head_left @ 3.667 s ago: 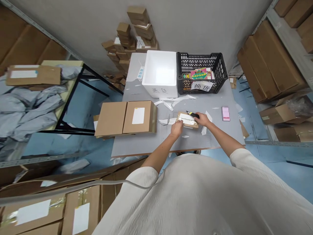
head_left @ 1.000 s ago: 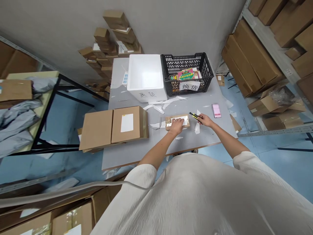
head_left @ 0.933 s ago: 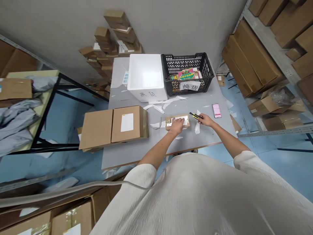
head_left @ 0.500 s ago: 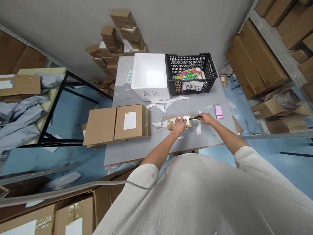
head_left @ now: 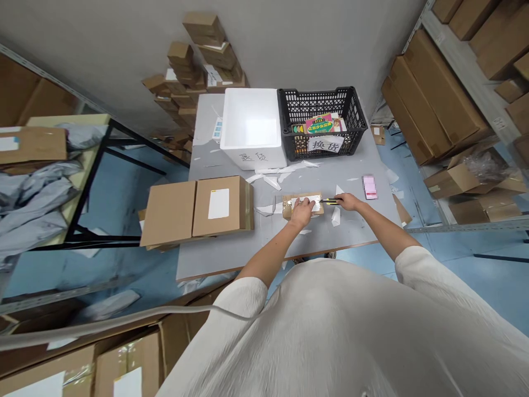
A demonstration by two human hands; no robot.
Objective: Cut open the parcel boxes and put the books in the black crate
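Observation:
A small taped cardboard box (head_left: 288, 208) with a white label on top lies on the grey table (head_left: 264, 242). My left hand (head_left: 302, 212) rests on the box with its fingers spread over the label. A black and yellow utility knife (head_left: 330, 201) is gripped in my right hand (head_left: 348, 202), just right of the box. The knife's tip reaches the right end of the label. White paper scraps (head_left: 335, 216) lie beside the box.
A white foam box (head_left: 253, 156) and a black crate (head_left: 322, 105) with booklets stand at the back. Two larger cartons (head_left: 197, 209) sit on the left. A pink item (head_left: 370, 187) lies at the right. Shelves flank the table.
The knife in my right hand has turned slightly, showing more of its yellow side. My left hand stays on the box. The whole view has shifted a little.

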